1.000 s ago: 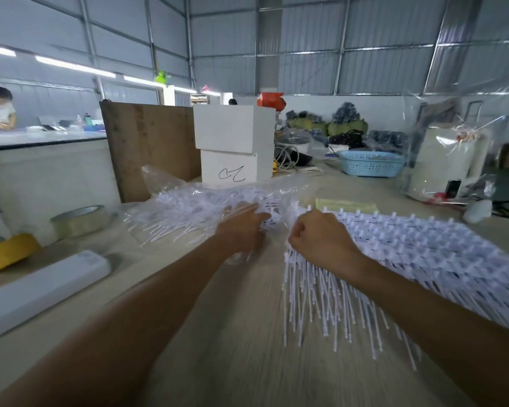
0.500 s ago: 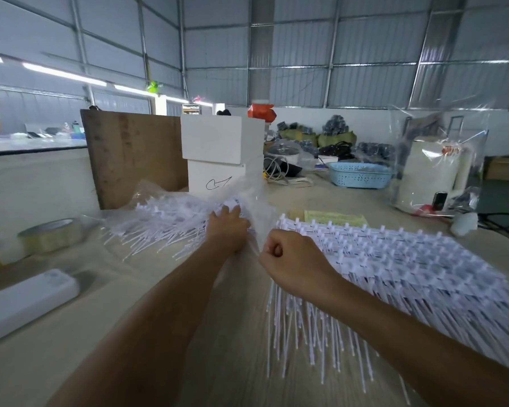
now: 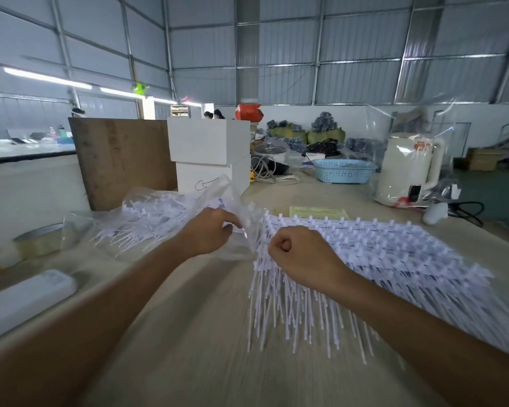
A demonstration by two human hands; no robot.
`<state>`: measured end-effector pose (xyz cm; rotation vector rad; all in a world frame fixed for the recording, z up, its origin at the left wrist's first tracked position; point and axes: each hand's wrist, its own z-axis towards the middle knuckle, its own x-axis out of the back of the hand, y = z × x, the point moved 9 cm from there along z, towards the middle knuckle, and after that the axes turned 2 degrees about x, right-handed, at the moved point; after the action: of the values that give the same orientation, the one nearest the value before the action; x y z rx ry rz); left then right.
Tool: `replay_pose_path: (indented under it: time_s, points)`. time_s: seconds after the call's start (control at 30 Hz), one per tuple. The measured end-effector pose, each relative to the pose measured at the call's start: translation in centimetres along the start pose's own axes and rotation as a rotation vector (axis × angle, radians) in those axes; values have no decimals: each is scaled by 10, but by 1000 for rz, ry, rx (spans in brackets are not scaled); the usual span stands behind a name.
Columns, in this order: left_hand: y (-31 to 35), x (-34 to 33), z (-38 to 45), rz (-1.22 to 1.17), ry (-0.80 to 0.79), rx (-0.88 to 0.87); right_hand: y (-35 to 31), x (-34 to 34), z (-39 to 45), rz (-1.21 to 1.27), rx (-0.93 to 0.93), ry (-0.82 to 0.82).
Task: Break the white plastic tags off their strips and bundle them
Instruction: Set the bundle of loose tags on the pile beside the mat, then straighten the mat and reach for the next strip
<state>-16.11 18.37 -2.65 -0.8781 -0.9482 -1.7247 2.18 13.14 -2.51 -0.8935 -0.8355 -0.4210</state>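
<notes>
Gripping clear bag [image 3: 241,230]: left hand [image 3: 209,233] | right hand [image 3: 300,254] fisted on tag strips [image 3: 394,254], fingertips hidden

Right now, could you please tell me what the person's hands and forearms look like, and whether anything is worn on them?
Both the left hand and right hand are bare: no gloves, rings, watch or bracelets show. Both forearms are uncovered all the way to the frame's edge, with no sleeve, strap or marking in view.

Bare table [image 3: 194,333] runs open through the lower centre of the frame, between the forearms. On the right the tag strips [image 3: 394,259] fill the surface; upper left, a bag [image 3: 147,212] of tags. Behind stand a board [image 3: 124,160], boxes [image 3: 209,148], a basket [image 3: 343,171] and a kettle [image 3: 406,168]. At the left edge lie a tape roll [image 3: 39,240] and a white bar [image 3: 24,301].
</notes>
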Motion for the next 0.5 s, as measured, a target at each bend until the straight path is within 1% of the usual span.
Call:
replay_pose_path:
  time_s: [0.07,0.1,0.17,0.23,0.27,0.3,0.37,0.43,0.5]
  points:
    - [37,26,-27,103,92,-58,13,18,-16,-34,8,36]
    - [62,42,-41,172,193,-143,20,30,-24,-70,18,70]
    - [116,68,-70,217,360,-357,41,57,-40,-156,3,148]
    - [155,76,-79,205,391,-479,67,84,-55,-194,-64,202]
    - [166,73,-74,191,370,-486,81,96,-64,-221,-102,216]
    - [174,67,-66,162,330,-454,95,106,-73,-259,-131,223]
    - [177,40,-45,119,188,-331,117,122,-91,-330,-156,231]
    - [168,2,-33,180,17,-192,133,131,-106,-405,-159,229]
    - [154,-27,-32,273,-70,-76,146,130,-117,-495,-162,180]
